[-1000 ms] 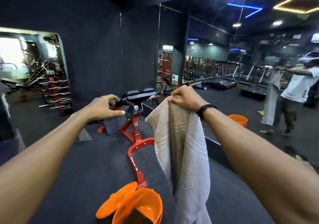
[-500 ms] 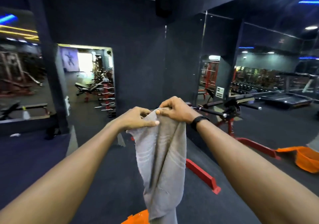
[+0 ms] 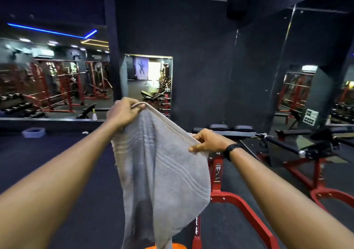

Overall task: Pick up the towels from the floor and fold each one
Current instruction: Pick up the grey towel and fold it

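The towel [image 3: 162,168] I hold is soft grey terry cloth with ribbed bands; the bench frame [image 3: 239,202] on the right is glossy red-painted metal, the floor [image 3: 57,152] matt.

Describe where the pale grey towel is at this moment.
In the head view, the pale grey ribbed terry towel hangs at centre frame, its top edge gripped between the left hand and right hand, in front of the red steel gym bench frame.

Grey towel [image 3: 162,172] with ribbed stripes, red bench frame [image 3: 239,202], black wristband [image 3: 232,150]
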A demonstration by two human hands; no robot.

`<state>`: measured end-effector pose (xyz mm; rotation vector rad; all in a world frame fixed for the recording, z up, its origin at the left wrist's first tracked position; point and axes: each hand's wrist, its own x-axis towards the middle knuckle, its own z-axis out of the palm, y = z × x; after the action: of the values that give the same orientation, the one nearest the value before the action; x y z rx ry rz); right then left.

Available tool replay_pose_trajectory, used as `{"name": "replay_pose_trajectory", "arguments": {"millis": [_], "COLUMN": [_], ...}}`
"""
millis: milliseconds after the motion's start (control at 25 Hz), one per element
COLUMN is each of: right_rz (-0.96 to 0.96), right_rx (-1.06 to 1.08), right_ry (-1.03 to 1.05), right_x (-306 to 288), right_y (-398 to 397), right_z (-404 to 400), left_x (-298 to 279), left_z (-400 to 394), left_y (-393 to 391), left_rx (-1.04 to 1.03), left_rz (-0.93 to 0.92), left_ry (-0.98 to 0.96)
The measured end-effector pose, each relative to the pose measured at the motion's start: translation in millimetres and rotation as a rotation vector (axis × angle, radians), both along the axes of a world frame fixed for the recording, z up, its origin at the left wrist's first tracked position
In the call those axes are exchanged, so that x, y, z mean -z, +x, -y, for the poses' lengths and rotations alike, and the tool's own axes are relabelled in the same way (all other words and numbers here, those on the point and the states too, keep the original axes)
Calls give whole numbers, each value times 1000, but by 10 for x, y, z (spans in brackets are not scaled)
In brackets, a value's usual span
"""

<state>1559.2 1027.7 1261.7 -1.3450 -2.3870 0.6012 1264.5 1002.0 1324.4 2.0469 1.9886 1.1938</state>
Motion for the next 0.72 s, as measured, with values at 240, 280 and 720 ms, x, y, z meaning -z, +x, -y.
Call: {"name": "replay_pose_trajectory", "arguments": {"millis": [240,280,720], "right_rz": [289,200,-835], "right_rx": [208,227,236], "right_ry": [80,87,-326], "right_x": [133,133,-226], "right_y": [58,39,-1011], "right_z": [-298,-320,-111], "left_x": [-100,-129,183], "left_z": [43,48,-2], "left_y": [-354,-406,230], "left_rx": [-96,-87,50], "left_rz": [150,158,919], "left_ry": [51,32,-424]}}
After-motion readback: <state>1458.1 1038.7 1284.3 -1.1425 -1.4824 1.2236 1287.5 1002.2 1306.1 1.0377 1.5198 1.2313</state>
